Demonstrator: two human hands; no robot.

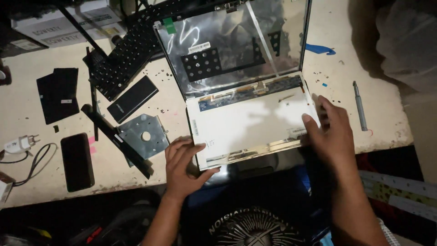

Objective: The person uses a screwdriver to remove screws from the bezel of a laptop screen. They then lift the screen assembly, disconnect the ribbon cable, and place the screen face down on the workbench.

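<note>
A white flat display panel [248, 123] lies face down at the near edge of the worktable, its back up, with a strip of circuit board along its far edge. Behind it stands the laptop lid shell [232, 45], lined with silver foil. My left hand [182, 166] grips the panel's near left corner, thumb under the edge. My right hand [332, 132] holds the panel's right edge, fingers spread over it.
A black keyboard [129, 54] lies at the back left. Near it are a slim black battery [133, 98], a metal drive plate [145, 135], a black bezel strip [116, 136], a dark phone [77, 161] and a white charger [20, 144]. A grey screwdriver [360, 105] rests at the right.
</note>
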